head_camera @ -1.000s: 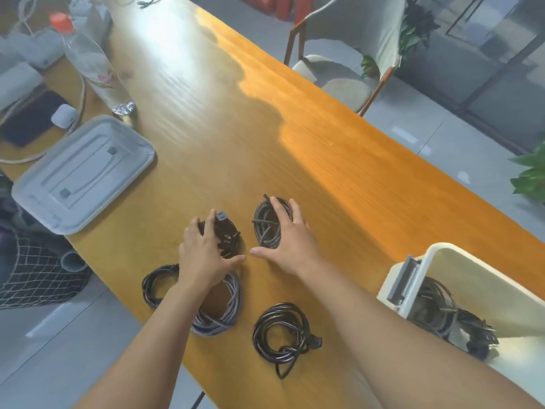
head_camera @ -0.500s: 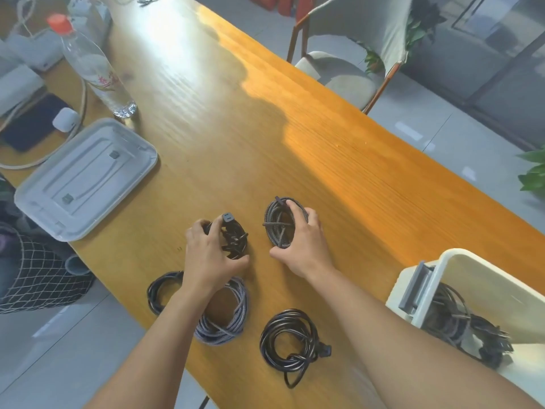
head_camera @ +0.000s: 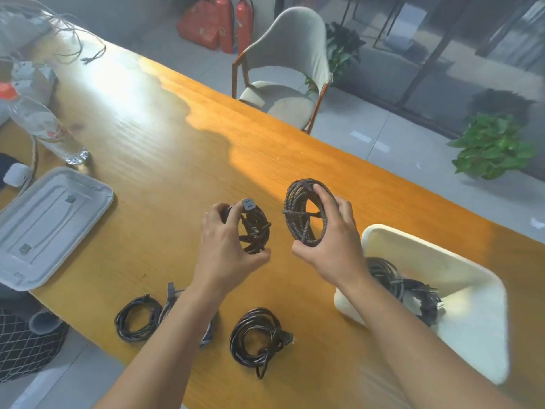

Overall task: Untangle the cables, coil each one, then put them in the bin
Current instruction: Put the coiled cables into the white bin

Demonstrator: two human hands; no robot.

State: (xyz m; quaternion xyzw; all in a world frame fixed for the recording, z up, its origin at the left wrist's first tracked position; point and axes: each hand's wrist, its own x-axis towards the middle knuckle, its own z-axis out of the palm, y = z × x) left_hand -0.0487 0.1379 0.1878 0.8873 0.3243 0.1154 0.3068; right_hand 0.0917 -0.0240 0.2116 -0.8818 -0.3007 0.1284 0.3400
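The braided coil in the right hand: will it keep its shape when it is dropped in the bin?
Probably mostly: the braided coil looks wrapped across by its own end. It seems light, since the right hand holds it by the rim alone.

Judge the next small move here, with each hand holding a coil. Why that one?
Probably carry the braided coil in the right hand over the bin and drop it in: it looks fully coiled, and the bin sits open just right of that hand.
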